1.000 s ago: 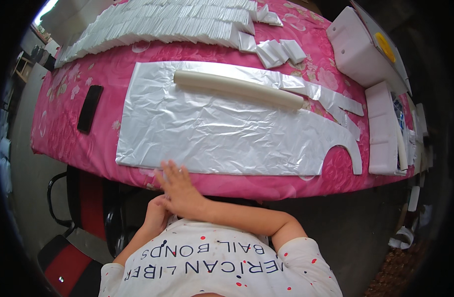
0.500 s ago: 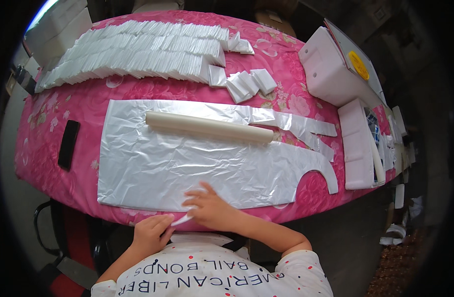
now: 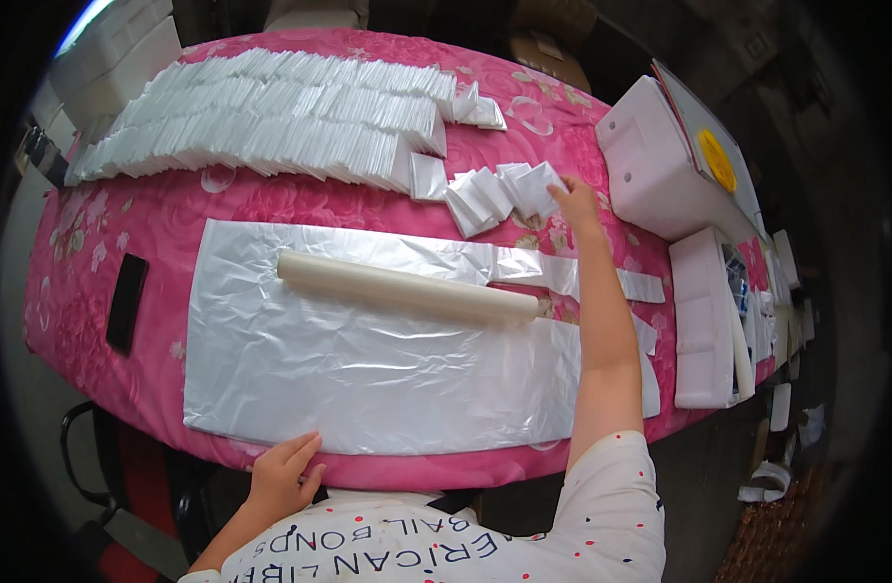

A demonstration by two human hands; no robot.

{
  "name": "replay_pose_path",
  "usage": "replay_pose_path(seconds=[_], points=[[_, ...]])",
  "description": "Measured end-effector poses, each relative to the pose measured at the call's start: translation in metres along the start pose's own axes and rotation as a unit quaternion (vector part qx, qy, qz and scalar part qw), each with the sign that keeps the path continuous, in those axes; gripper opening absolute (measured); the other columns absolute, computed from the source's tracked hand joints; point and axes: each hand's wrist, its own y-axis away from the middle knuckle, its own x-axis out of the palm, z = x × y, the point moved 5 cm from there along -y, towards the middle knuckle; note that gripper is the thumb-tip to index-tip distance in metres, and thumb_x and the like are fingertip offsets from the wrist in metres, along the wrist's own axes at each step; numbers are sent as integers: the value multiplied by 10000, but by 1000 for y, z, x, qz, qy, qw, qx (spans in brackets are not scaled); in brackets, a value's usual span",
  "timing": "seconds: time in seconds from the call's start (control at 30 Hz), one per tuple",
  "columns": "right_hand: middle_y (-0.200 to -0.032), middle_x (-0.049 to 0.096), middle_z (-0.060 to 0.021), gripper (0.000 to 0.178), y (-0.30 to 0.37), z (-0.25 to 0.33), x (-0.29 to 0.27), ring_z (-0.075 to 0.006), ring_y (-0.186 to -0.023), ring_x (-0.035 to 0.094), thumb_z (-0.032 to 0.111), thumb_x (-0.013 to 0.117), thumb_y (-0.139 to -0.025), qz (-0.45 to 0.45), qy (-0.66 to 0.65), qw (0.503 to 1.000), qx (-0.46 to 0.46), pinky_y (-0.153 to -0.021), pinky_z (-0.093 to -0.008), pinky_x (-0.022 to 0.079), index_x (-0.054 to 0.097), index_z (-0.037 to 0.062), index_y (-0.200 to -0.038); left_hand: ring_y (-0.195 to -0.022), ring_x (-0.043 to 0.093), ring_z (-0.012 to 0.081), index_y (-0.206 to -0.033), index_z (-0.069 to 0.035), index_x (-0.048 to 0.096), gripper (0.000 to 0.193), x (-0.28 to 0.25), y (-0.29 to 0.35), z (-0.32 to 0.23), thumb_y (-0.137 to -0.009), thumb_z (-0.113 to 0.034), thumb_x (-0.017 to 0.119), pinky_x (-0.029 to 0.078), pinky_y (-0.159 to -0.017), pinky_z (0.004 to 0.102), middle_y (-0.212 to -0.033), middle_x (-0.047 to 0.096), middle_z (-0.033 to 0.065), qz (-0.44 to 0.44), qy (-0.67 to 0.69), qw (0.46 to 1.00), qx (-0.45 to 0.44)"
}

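Observation:
My right hand (image 3: 576, 202) reaches out to the far side and pinches the corner of a folded plastic apron (image 3: 539, 188). That white packet lies over a few other folded packets (image 3: 479, 199). Near the front edge, my left hand (image 3: 285, 473) rests with its fingers stretched, empty, beside the lower edge of a spread white plastic apron (image 3: 368, 389). The spread apron has crinkled film and long straps at its right end, partly hidden by my right arm. Across its upper part lies a long pale tube (image 3: 407, 289).
Long rows of folded white packets (image 3: 261, 121) fill the far left. A black phone (image 3: 127, 303) lies at the left. White foam boxes (image 3: 650, 160) stand at the right, one with a yellow ring (image 3: 716, 160) beside it. The pink flowered tablecloth (image 3: 76, 282) covers the table.
My right hand has moved from the front edge to the far packets, carrying a folded apron there. My left hand has let go and its fingers have straightened.

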Motion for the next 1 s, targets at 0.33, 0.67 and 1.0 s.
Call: replay_pose_path(seconds=[0.33, 0.67, 1.0], points=[[-1005, 640, -173, 630, -27, -21, 26, -241, -909, 622, 373, 773, -665, 84, 72, 993, 41, -789, -332, 481, 581, -43, -1098, -1101, 541, 200, -1208, 4, 497, 412, 20, -81, 31, -805, 7, 582, 479, -845, 276, -1219, 531, 127, 10, 433, 879, -200], [-902, 645, -100, 516, -41, -14, 50, -171, -756, 617, 311, 782, -675, 261, 142, 948, 114, -661, -308, 487, 607, -38, -1012, -1205, 408, 202, -1272, 54, 390, 518, 94, -337, -16, -858, -197, 574, 309, -1017, 331, -1283, 444, 137, 21, 503, 826, -255], [-897, 638, -72, 529, -24, -3, 37, -157, -740, 602, 368, 734, -755, 312, -274, 893, 173, -627, -305, 483, 573, -21, -1075, -1210, 384, 193, -1277, 56, 322, 557, 120, -358, -19, -864, -213, 582, 258, -1025, 316, -1267, 448, 136, -38, 578, 747, -326]])
